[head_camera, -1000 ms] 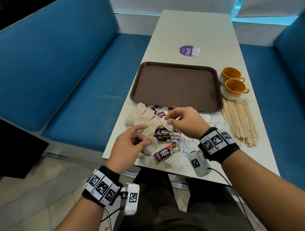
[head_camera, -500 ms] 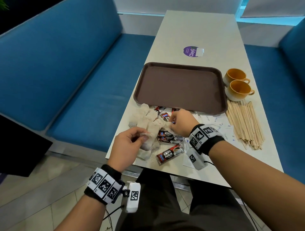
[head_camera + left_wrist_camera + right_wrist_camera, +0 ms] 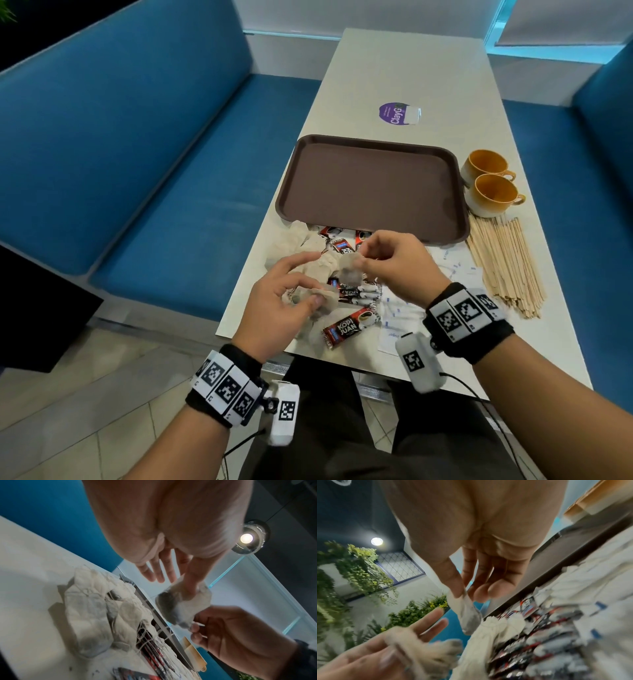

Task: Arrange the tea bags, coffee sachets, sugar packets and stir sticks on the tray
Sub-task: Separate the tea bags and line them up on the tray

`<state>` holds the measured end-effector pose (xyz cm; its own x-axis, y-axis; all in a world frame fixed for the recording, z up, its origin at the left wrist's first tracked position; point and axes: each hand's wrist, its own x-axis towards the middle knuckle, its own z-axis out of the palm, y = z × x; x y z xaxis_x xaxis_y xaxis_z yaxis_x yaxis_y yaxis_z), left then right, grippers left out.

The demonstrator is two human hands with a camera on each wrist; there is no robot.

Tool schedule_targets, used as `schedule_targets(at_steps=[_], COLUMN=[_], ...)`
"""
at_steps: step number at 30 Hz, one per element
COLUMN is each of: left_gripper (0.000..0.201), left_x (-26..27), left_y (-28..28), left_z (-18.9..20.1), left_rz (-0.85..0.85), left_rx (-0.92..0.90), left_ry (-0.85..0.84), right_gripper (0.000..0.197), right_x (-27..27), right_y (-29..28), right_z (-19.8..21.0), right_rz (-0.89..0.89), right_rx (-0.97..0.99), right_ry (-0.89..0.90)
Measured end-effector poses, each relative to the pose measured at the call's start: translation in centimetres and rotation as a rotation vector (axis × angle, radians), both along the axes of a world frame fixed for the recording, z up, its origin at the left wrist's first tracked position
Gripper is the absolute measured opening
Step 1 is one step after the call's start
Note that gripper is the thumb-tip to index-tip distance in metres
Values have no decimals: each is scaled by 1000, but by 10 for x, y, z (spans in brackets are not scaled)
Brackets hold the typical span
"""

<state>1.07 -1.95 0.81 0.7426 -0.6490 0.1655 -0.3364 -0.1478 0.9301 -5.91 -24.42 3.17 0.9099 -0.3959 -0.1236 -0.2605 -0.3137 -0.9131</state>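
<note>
Head view: right hand (image 3: pixel 394 263) pinches a tea bag (image 3: pixel 349 272) above the pile; left hand (image 3: pixel 277 308) grips another tea bag (image 3: pixel 322 298). Brown tray (image 3: pixel 370 185) lies bare beyond; a sachet (image 3: pixel 349 329) reads "KOPI JUAN", a table sticker (image 3: pixel 395 113) "ClayGo".

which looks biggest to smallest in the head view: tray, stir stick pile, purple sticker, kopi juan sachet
1. tray
2. stir stick pile
3 and 4. kopi juan sachet and purple sticker look alike; the sachet lies nearer the camera, so no ranking.
</note>
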Motion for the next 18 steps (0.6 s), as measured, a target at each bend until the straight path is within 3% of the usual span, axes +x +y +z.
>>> schedule_targets(at_steps=[3,8,11,14,18], left_gripper=[18,16,21,24,32], left_x=[-2,-1,3,11,19], left_y=[-3,12,32,54,68], left_z=[-2,-14,-16,-18,-19], left_rz=[-1,130,273,389,410], left_rx=[-35,-81,-82,-98,-87], left_ry=[-6,127,181,190,180], right_gripper=[12,11,6,12,33], right_x=[-5,-3,3,12,21], right_y=[23,39,40,43,56], right_z=[3,-3,-11,-20,-28], right_rz=[139,172,171,176,194], right_rx=[190,224,22,-211,-247], right_ry=[-50,-15,65,198,243])
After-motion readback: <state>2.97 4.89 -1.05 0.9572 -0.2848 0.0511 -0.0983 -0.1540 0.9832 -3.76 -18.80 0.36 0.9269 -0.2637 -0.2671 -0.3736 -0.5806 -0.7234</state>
